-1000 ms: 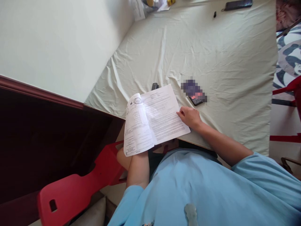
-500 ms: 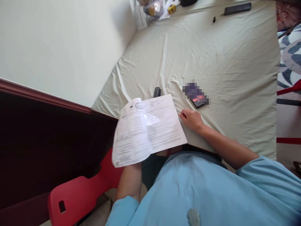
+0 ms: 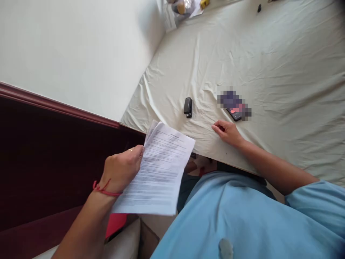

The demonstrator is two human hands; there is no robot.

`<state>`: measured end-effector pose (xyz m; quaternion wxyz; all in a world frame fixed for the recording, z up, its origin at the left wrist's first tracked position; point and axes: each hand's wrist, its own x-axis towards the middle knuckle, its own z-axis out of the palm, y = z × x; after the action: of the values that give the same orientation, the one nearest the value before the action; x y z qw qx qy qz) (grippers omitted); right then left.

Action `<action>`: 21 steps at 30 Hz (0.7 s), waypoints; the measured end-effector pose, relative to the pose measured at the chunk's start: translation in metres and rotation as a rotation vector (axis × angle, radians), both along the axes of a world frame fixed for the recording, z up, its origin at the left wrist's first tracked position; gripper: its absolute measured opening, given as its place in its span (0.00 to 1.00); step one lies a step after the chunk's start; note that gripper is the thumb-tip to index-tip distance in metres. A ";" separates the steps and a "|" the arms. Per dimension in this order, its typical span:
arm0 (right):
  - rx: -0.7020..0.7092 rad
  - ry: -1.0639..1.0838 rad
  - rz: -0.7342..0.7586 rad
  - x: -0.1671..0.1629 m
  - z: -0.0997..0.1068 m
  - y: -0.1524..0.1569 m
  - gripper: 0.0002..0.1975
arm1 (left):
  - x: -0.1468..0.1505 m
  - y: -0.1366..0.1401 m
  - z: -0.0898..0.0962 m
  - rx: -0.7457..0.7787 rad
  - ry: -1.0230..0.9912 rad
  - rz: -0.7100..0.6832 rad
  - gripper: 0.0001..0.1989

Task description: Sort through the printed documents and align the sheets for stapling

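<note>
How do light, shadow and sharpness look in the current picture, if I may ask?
Head view: soft light shows creases in the tablecloth, while the dark panel at lower left is almost black; same head view: mosaic blocks mask much of the phone, and small print on the papers in the left hand is unreadable.

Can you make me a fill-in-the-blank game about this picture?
1. The left hand grips the ____.
2. The bracelet on that wrist is ____ in color.
3. The phone lies to the ____ of the stapler.
4. The shirt is ____ in color.

Missing words: papers; red; right; blue.
</note>
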<state>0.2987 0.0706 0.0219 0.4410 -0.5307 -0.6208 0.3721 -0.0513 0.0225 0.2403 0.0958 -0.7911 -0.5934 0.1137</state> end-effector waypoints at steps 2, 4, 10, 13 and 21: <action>-0.039 0.217 0.150 0.001 0.003 -0.001 0.20 | 0.008 -0.005 0.008 0.103 0.023 -0.078 0.15; -0.060 0.374 0.342 0.000 0.004 -0.002 0.29 | 0.020 -0.011 0.015 0.170 -0.043 -0.174 0.16; -0.183 0.587 0.633 -0.014 0.003 -0.012 0.44 | 0.060 -0.027 0.031 0.174 -0.445 -0.278 0.09; -0.319 0.733 0.696 -0.016 0.005 -0.017 0.34 | 0.067 -0.027 0.025 0.155 -0.648 -0.186 0.07; -0.521 0.961 0.422 -0.008 0.007 -0.011 0.22 | 0.062 0.014 -0.075 -0.035 -1.443 0.272 0.20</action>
<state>0.2904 0.0598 0.0292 0.4443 -0.2582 -0.3318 0.7911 0.0104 0.0365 0.1655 -0.3464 -0.5898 -0.5999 -0.4150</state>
